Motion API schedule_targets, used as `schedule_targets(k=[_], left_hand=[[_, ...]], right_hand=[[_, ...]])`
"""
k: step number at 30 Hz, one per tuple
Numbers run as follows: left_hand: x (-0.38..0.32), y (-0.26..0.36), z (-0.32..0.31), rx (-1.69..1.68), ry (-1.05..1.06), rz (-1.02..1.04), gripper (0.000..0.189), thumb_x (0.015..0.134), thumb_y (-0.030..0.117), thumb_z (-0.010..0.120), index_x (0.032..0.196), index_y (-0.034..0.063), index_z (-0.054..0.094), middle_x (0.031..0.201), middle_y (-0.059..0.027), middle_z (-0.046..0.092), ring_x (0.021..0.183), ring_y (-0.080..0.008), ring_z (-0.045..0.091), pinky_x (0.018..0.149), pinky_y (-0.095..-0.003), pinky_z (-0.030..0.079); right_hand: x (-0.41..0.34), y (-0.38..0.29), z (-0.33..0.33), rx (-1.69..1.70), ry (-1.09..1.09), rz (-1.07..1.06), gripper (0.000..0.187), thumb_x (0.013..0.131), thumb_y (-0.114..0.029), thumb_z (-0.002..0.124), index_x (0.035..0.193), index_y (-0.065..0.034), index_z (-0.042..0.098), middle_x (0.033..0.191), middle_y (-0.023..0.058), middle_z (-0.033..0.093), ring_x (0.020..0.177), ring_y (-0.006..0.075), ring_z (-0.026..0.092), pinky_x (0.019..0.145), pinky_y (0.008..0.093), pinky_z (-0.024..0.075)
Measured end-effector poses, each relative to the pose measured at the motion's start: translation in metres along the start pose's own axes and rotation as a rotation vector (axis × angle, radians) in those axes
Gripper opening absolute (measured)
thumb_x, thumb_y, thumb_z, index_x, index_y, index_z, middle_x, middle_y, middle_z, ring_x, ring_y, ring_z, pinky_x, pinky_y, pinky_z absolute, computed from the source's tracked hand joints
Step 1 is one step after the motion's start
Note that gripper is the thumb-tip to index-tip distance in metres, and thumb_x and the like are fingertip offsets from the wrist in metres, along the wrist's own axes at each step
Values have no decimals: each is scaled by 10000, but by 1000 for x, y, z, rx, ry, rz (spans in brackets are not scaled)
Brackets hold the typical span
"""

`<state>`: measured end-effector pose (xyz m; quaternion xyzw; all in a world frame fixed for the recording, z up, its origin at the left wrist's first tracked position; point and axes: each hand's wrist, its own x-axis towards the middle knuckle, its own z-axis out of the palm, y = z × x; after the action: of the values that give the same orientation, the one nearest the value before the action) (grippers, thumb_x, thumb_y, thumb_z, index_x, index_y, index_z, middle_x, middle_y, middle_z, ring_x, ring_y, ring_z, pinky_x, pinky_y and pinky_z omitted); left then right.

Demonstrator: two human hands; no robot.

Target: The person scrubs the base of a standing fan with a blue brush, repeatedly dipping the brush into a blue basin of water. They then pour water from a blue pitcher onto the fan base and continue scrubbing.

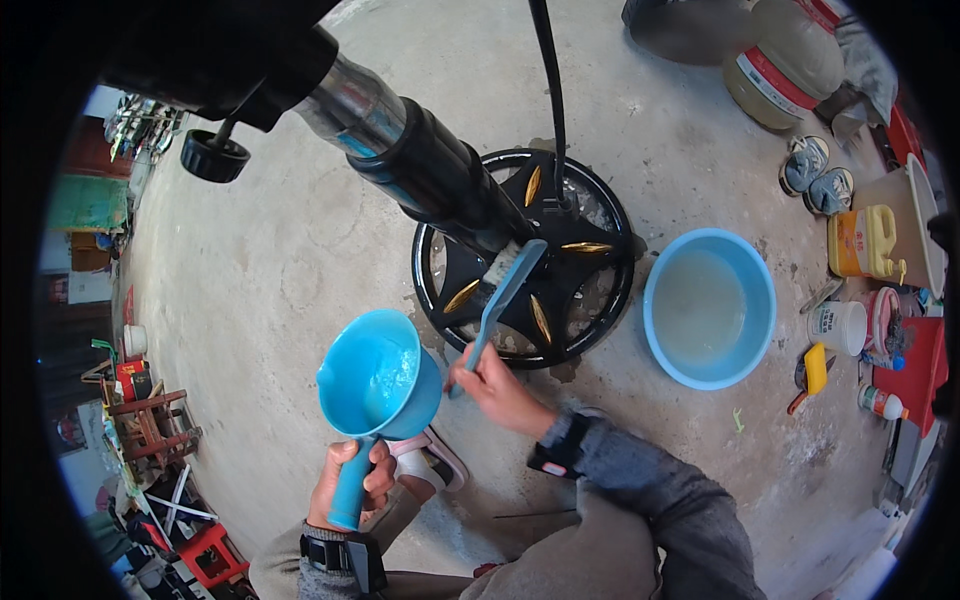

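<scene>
My left hand [352, 484] grips the handle of a blue plastic dipper [371, 382], which has some clear water in its bowl. In my right hand [499, 390] is a blue-handled scrub brush [504, 300]. The brush's pale bristles rest at the foot of a black-and-metal pole [457, 180], where it meets its round base. That black base [540, 259] has gold leaf-shaped ornaments and a wet, shiny surface. Right of the base stands a light blue plastic basin [709, 309] holding cloudy water.
A black cable [551, 90] runs up from the base. Along the right are sneakers [816, 176], a yellow jug [862, 241], a white tub [836, 328] and a yellow-and-dark tool [810, 375]. A big bottle [780, 71] stands behind. Wooden stools [154, 427] and clutter line the left.
</scene>
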<state>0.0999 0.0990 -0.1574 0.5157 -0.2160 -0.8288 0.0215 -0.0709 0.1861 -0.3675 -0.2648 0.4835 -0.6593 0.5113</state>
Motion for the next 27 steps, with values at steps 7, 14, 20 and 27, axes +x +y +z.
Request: schedule_targets(k=[7, 14, 20, 27], left_hand=[[-7, 6, 5, 115, -13, 40, 379, 847, 476, 517, 843, 98, 499, 587, 13, 427, 468, -73, 338, 348, -195, 250], [-9, 6, 7, 119, 22, 61, 409, 833, 503, 530, 842, 94, 519, 597, 6, 468, 488, -79, 400, 381, -195, 276], [-1, 2, 8, 187, 46, 29, 415, 820, 519, 538, 846, 105, 536, 594, 2, 500, 477, -78, 423, 392, -199, 296], [-4, 0, 10, 212, 18, 39, 413, 811, 518, 551, 842, 107, 549, 595, -10, 518, 466, -89, 421, 408, -214, 308]], right_hand=[[-20, 34, -41, -20, 55, 299, 192, 958, -146, 473, 1036, -22, 349, 839, 126, 584, 754, 199, 620, 677, 338, 497], [-49, -77, -85, -909, 128, 120, 186, 919, -191, 530, 971, -54, 415, 784, 198, 610, 677, 411, 598, 546, 469, 468], [-7, -134, -140, -1537, 33, -201, 217, 894, -277, 582, 863, -85, 486, 666, 101, 562, 566, 309, 575, 459, 419, 418], [3, -174, -143, -1675, 10, -387, 283, 888, -353, 565, 795, -97, 489, 661, 85, 568, 574, 281, 588, 469, 403, 434]])
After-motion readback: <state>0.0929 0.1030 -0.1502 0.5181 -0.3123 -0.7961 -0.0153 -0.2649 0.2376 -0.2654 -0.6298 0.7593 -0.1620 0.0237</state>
